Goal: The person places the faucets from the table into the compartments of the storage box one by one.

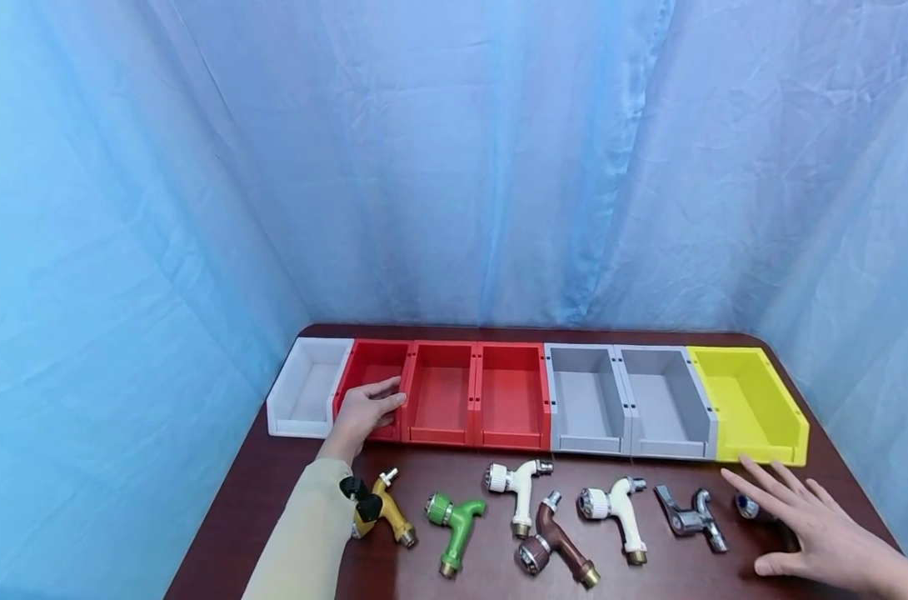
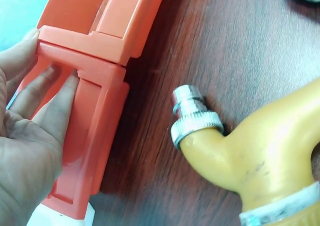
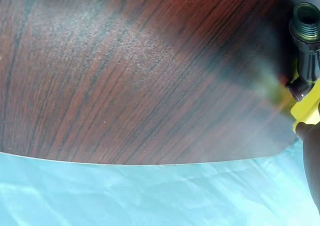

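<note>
At the left, my left hand (image 1: 360, 417) reaches into the leftmost red bin (image 1: 379, 354). In the left wrist view its fingers (image 2: 62, 103) lie inside that bin and the thumb crosses the wall shared with the neighbouring red bin (image 2: 95, 56), pinching it. A yellow tap (image 1: 390, 510) with a black handle lies below the left wrist. At the right, my right hand (image 1: 806, 521) has its fingers spread, tips close to the front edge of the yellow bin (image 1: 761, 455). Under it sits a dark tap (image 3: 306, 51), partly hidden by the hand.
The row also holds a white bin (image 1: 307, 429), more red bins and grey bins (image 1: 589, 446). Taps lie before it: green (image 1: 460, 525), white (image 1: 524, 500), brown (image 1: 562, 542), another white (image 1: 625, 517) and chrome (image 1: 690, 521). Blue curtains (image 1: 454, 167) surround the table.
</note>
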A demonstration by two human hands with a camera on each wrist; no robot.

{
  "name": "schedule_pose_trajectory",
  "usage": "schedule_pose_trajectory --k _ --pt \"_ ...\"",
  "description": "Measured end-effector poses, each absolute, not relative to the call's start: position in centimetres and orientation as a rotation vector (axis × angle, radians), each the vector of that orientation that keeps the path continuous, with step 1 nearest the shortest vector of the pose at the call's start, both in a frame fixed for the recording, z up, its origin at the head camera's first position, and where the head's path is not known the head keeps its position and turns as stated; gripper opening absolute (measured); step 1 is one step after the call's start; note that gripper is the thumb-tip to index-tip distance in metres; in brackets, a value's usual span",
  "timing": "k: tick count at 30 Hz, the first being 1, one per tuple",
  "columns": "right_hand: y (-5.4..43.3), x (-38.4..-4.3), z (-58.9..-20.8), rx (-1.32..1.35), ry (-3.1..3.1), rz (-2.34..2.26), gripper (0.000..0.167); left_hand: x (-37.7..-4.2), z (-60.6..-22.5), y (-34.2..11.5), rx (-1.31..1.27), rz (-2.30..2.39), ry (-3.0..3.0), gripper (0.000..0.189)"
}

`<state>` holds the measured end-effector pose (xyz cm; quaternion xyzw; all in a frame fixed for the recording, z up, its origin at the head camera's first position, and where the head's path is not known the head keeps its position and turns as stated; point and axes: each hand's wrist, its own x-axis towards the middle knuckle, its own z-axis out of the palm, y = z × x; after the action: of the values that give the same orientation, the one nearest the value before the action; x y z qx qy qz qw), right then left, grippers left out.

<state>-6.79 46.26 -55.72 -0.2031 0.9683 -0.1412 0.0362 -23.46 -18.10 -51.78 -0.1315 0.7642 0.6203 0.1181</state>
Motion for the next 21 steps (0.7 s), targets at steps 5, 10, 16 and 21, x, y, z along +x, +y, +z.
schedule_pose_trajectory --k 5,10,16,21 --pt "46.3 -6.6 -56.1 -0.671 2.986 -0.427 0.102 -23.4 -51.8 -18.2 -0.366 1.813 2.222 0.056" --pt "46.3 -6.5 -56.5 -0.74 3.024 -0.427 0.105 -23.4 -51.9 -18.2 -0.365 1.815 2.22 0.056" --pt "46.3 -6.4 -57.0 -0.758 3.029 -0.461 0.109 -23.5 -52.0 -18.2 -0.373 1.817 2.222 0.056" --pt "46.4 -6.4 -57.3 -0.75 3.024 -0.483 0.111 -23.5 -52.0 -18.2 -0.371 1.818 2.228 0.056"
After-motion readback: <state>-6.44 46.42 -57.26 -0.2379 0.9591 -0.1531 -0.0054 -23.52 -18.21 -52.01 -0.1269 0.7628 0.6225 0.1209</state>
